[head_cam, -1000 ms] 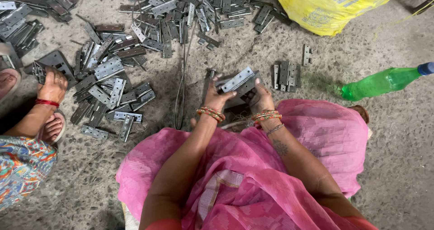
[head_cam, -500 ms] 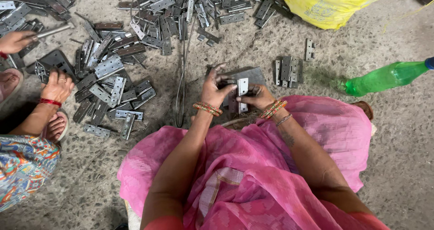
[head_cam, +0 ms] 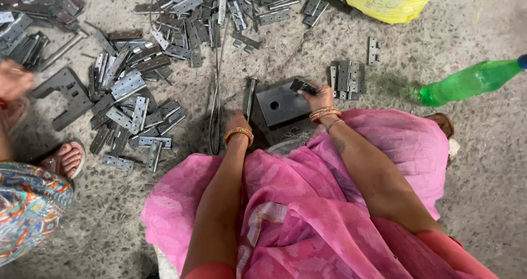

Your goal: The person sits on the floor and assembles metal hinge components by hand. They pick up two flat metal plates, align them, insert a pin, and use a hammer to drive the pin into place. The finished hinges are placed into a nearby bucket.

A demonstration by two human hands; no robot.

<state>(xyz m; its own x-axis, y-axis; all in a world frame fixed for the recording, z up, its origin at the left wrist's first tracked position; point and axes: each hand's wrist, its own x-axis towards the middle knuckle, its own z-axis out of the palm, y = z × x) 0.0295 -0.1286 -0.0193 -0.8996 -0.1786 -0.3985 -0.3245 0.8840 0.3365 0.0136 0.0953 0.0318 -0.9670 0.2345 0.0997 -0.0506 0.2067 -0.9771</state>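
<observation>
The right hand is closed around a small dark metal hinge piece, which is held at the far right corner of a dark square steel block with a round hole lying on the concrete floor. The right forearm is stretched forward, bangles at the wrist. The left hand is curled about the lower end of a slim grey metal rod just left of the block; how tightly it is gripped cannot be told. A short row of grey hinges lies just beyond the block.
</observation>
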